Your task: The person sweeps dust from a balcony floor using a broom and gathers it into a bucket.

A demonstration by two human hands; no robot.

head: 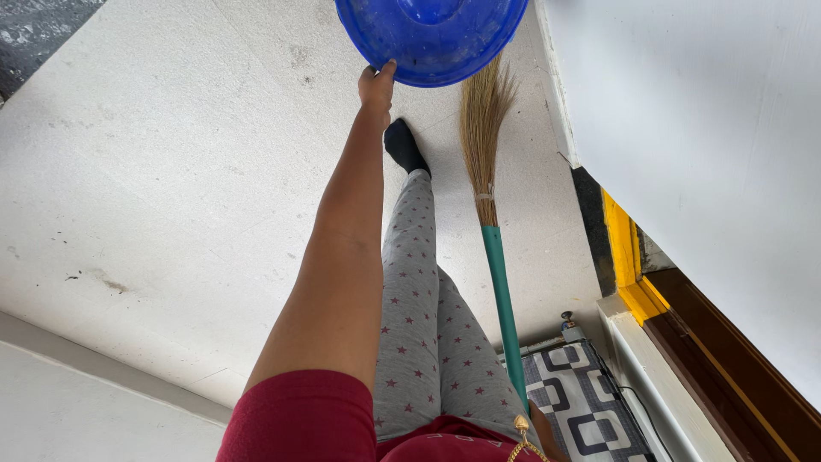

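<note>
Left hand (376,85) stretched forward, fingers gripping rim of blue plastic basin (432,38) at top of view, above pale floor (171,171). Right hand hidden; grip unknowable. Green-handled grass broom (492,197) just right of leg. Patterned mat (581,402) lower right.

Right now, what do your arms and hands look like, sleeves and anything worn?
The left arm is bare below a short dark red sleeve. The left hand shows no ring, watch or bracelet. The right hand is out of view.
</note>
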